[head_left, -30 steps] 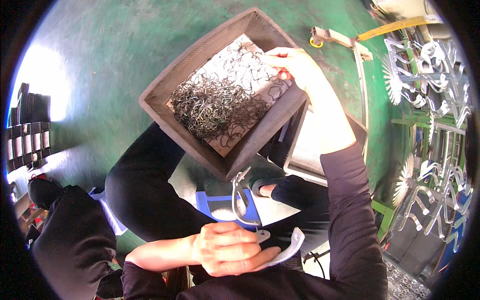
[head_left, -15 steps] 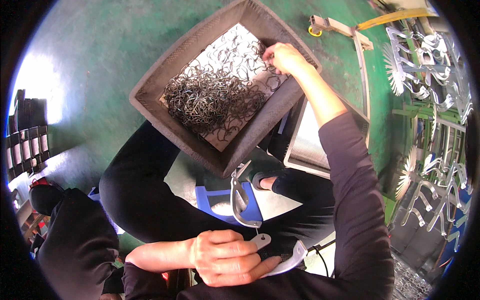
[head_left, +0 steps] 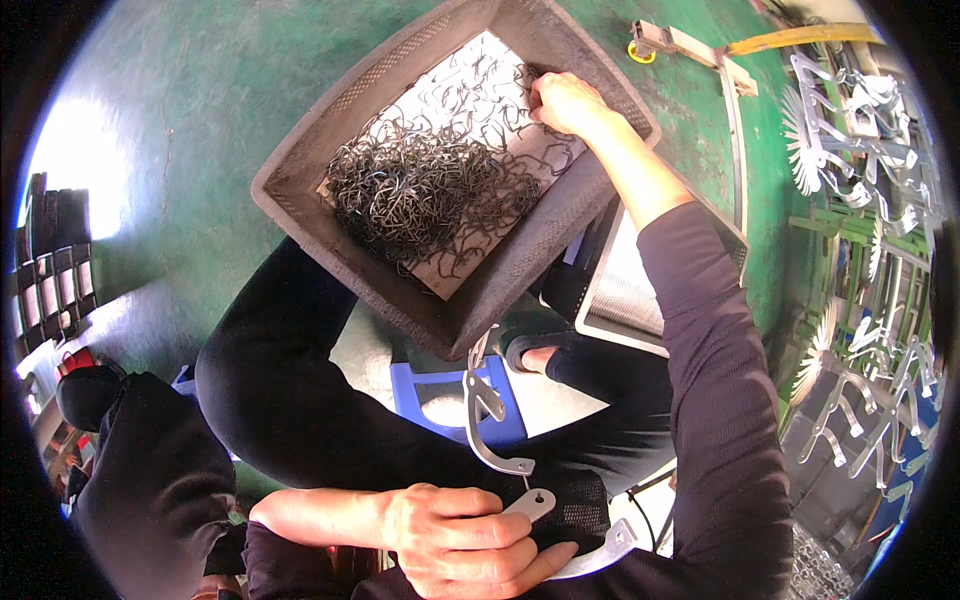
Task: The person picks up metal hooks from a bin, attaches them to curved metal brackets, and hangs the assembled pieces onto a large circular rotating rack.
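Observation:
My left hand point(head_left: 462, 540) is closed around a curved silver metal bracket point(head_left: 598, 555), whose flat holed end and bent end stick out past the fingers. From the holed end a thin wire hook point(head_left: 526, 483) links to a second curved bracket point(head_left: 478, 425), with more metal hanging beyond it. My right hand point(head_left: 568, 104) reaches into a grey-brown plastic bin point(head_left: 450, 322), fingers pinched together at its far right side. Loose wire hooks lie about its fingertips; what they hold is hidden. A tangled pile of dark wire hooks point(head_left: 415, 190) fills the bin's near left part.
A blue stool point(head_left: 410, 390) stands below the hanging brackets. A shallow tray point(head_left: 625, 290) lies right of the bin. Racks of silver brackets point(head_left: 870, 380) line the right side. Another person's dark-clad leg point(head_left: 160, 480) is at the lower left.
My left hand has moved slightly down and right with the bracket, and the linked bracket has shifted along. My right hand stays in the bin, its fingers drawn closer together.

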### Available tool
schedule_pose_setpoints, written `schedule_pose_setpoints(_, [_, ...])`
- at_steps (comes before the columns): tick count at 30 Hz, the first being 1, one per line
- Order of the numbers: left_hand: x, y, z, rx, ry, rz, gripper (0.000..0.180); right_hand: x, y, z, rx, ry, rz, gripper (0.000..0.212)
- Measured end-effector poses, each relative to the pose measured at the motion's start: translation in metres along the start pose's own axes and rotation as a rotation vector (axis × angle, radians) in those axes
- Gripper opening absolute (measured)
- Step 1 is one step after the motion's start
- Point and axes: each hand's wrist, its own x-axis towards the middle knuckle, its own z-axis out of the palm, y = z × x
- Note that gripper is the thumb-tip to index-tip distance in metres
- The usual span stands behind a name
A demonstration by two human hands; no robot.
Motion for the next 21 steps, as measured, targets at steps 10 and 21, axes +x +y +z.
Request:
schedule_pose_setpoints(10, [-0.006,0.008,0.017,0.057,0.177,-0.037,0.024,-0.058,0.013,-0.030,1.057,-0.005,-0.156,0.013])
schedule_pose_setpoints(21, [0.009,0.043,0.027,0.115,0.206,-0.112,0.022,-0.290,-0.017,-0.130,1.472,0.148,-0.372,0.022])
